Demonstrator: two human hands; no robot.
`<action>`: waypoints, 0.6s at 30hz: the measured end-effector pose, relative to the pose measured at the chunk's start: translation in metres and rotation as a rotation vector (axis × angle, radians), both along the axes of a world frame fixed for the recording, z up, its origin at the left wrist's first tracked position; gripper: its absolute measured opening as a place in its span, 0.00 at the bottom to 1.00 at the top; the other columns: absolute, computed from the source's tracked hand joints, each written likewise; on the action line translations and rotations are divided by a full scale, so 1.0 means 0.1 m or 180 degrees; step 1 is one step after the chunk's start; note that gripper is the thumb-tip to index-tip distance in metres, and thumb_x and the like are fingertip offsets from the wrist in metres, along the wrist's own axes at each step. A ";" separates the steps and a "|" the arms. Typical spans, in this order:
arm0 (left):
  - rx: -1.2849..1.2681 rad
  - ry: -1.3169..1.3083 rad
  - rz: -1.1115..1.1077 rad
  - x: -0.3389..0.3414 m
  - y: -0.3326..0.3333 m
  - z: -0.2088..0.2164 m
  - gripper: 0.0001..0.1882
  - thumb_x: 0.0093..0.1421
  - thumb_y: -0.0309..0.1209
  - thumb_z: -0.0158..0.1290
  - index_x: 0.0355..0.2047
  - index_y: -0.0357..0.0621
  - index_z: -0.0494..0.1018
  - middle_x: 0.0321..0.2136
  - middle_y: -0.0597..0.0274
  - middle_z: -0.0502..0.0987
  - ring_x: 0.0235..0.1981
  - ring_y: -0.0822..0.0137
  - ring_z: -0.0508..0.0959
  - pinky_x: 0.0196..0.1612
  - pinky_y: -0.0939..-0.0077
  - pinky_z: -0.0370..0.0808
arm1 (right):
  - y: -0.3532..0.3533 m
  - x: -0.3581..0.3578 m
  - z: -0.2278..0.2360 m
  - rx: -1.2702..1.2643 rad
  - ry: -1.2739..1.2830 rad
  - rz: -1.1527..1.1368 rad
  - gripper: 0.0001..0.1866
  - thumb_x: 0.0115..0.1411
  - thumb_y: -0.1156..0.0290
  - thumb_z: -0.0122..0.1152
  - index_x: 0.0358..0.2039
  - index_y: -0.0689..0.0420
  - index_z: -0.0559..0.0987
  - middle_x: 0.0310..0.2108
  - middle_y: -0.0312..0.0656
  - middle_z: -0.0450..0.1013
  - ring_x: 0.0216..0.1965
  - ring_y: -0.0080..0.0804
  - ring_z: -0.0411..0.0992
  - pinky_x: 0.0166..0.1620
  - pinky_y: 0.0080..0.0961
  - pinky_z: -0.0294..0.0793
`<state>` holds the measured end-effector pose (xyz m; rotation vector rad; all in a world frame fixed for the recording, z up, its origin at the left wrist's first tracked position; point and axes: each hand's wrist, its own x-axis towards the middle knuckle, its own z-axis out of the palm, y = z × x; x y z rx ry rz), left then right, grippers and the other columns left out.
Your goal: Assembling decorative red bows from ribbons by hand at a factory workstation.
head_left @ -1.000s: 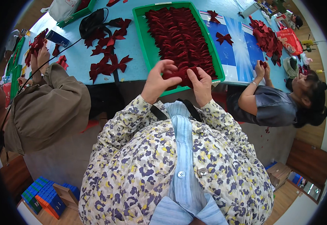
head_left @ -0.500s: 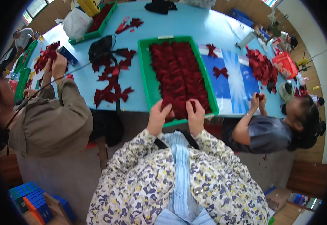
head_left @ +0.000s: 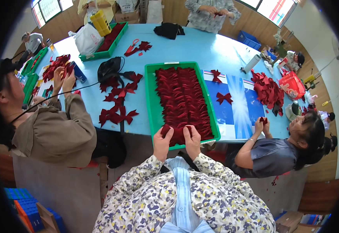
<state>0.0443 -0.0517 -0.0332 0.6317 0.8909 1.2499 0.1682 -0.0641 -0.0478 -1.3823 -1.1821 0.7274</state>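
My left hand [head_left: 162,143] and my right hand [head_left: 193,142] are side by side over the near end of a green tray [head_left: 152,105]. Thumbs and fingers of both are closed on a dark red fabric bow [head_left: 176,136], one end in each hand. Part of it is hidden by my fingers, and it blends with the fabric behind it. Inside the tray, two long rows of tightly packed dark red bows [head_left: 179,93] run from the far end toward me. A bare green strip shows along the tray's left side.
Loose bows [head_left: 119,97] and a black bag [head_left: 110,69] lie left of the tray. On the right are a blue-and-white printed sheet [head_left: 237,105] with two bows and a red heap [head_left: 268,90]. Co-workers sit at both sides; another stands across the blue table [head_left: 200,42].
The view has tilted up, so the tray and my hands appear lower and more of the room shows. Both my hands still grip the bow at the tray's near end.
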 end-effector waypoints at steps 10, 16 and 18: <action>0.0408 0.0303 -0.0192 0.04 -0.08 -0.15 0.07 0.59 0.28 0.52 0.35 0.37 0.71 0.27 0.67 0.75 0.29 0.79 0.73 0.33 0.84 0.70 | -0.03 -0.10 -0.01 -0.0447 0.0282 -0.0111 0.14 0.61 0.64 0.53 0.26 0.61 0.72 0.13 0.35 0.64 0.16 0.17 0.62 0.19 0.20 0.60; -0.0500 0.0356 -0.0532 -0.08 -0.05 -0.17 0.16 0.56 0.33 0.55 0.40 0.35 0.73 0.34 0.63 0.77 0.33 0.75 0.74 0.38 0.79 0.71 | 0.00 -0.14 0.04 -0.0249 -0.0520 -0.0109 0.12 0.62 0.66 0.51 0.27 0.61 0.71 0.17 0.37 0.62 0.22 0.21 0.58 0.25 0.24 0.61; -0.0625 0.0393 -0.0721 -0.09 -0.05 -0.16 0.16 0.55 0.34 0.55 0.40 0.35 0.74 0.34 0.64 0.78 0.34 0.75 0.74 0.39 0.77 0.71 | -0.01 -0.12 0.07 -0.0332 -0.0631 -0.0187 0.12 0.63 0.67 0.49 0.27 0.61 0.72 0.19 0.34 0.62 0.23 0.20 0.58 0.25 0.22 0.61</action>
